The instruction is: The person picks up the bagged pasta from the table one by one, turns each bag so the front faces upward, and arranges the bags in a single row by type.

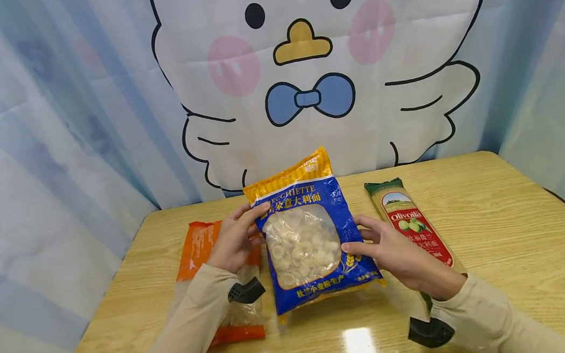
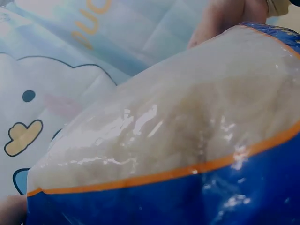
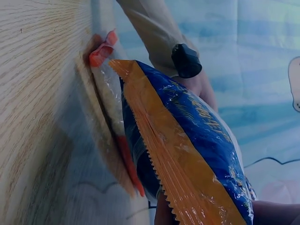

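Observation:
A blue and yellow bag of orecchiette pasta (image 1: 301, 240) is held up over the table between both hands, tilted, its clear window showing the pale pasta. My left hand (image 1: 235, 239) grips its upper left edge, thumb on the front. At the lower right edge, my right hand (image 1: 389, 248) pinches the bag, with its thumb on the front and fingers behind. The left wrist view is filled by the bag's window (image 2: 178, 112). In the right wrist view the bag's serrated yellow end (image 3: 168, 154) is close to the camera.
An orange and clear bag (image 1: 202, 251) lies on the wooden table (image 1: 509, 227) at the left, partly under the left forearm. A red and green Olivoila pasta packet (image 1: 411, 212) lies at the right, partly behind the right hand. A curtain with a cartoon bird (image 1: 309, 142) hangs behind.

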A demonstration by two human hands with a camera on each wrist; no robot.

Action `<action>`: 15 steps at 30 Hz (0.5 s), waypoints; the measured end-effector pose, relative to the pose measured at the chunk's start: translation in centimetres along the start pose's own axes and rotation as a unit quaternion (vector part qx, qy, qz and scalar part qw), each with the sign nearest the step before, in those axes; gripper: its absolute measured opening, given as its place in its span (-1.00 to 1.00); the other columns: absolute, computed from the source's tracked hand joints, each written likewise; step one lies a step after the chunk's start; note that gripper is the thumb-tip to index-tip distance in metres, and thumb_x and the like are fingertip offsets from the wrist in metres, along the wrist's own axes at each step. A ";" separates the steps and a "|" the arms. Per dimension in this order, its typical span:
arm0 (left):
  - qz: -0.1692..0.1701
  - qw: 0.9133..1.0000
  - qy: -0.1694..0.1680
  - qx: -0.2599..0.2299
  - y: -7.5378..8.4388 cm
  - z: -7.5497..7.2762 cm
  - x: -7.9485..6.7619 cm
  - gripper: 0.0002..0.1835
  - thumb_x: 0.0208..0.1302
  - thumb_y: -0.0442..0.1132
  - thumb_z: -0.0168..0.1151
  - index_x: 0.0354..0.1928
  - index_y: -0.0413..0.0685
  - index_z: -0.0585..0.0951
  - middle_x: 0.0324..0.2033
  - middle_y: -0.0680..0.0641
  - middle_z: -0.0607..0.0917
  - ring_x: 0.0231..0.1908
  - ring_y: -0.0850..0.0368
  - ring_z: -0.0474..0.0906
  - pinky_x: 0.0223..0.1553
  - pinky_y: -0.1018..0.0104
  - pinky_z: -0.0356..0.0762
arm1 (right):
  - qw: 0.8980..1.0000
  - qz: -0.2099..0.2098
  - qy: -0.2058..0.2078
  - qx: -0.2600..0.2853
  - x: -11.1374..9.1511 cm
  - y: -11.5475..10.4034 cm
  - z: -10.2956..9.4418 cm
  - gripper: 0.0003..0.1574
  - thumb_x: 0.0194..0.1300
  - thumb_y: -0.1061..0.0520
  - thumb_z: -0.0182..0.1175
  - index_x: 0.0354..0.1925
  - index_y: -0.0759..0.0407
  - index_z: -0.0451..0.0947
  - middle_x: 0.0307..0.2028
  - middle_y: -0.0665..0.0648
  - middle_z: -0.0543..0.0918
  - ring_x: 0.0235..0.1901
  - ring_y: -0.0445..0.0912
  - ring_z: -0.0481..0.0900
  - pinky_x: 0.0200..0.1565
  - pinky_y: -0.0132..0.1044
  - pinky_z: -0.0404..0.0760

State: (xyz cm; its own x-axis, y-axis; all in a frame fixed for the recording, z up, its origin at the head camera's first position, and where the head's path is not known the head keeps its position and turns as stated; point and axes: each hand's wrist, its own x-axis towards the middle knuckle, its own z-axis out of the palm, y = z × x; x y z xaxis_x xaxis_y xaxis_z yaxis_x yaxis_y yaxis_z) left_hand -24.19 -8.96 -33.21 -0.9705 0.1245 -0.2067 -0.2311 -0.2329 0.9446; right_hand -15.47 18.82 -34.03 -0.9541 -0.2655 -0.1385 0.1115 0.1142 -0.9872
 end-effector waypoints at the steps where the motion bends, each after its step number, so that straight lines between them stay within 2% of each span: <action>1: 0.002 1.000 0.001 0.002 0.0 0.1 0.0 -0.54 0.23 -0.09 0.42 0.12 0.01 0.53 -0.24 -0.01 0.73 -0.35 0.14 0.67 -0.36 0.32 0.66 | 1.000 0.002 -0.001 0.000 0.0 0.1 -0.1 -0.08 0.36 0.05 0.28 0.49 0.25 0.06 0.32 0.43 0.36 0.09 0.05 0.59 0.03 -0.07 0.68; 8: -0.004 1.000 -0.005 0.023 0.2 0.3 0.0 -0.56 0.25 -0.11 0.41 0.13 -0.02 0.55 -0.29 0.02 0.75 -0.36 0.15 0.69 -0.37 0.32 0.68 | 1.000 0.015 -0.012 0.018 0.1 0.6 -0.7 -0.15 0.38 0.05 0.26 0.44 0.29 0.12 0.22 0.41 0.46 -0.03 0.02 0.67 -0.01 0.00 0.70; 15: -0.036 0.998 -0.006 0.054 0.3 0.4 0.3 -0.51 0.20 -0.09 0.45 0.11 -0.08 0.54 -0.22 -0.05 0.75 -0.31 0.10 0.71 -0.27 0.22 0.73 | 0.999 0.030 -0.013 0.014 0.3 1.4 -1.0 -0.17 0.37 0.05 0.26 0.43 0.31 0.15 0.16 0.37 0.54 -0.08 0.01 0.69 -0.05 0.04 0.71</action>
State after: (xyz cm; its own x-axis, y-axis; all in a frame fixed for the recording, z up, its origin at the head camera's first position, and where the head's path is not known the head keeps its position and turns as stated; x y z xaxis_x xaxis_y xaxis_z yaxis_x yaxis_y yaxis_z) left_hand -24.53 -8.62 -32.86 -0.9508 0.1483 -0.2720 -0.2901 -0.1179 0.9497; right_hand -15.84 19.88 -35.37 -0.9383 -0.2830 -0.1989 0.1761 0.1040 -0.9789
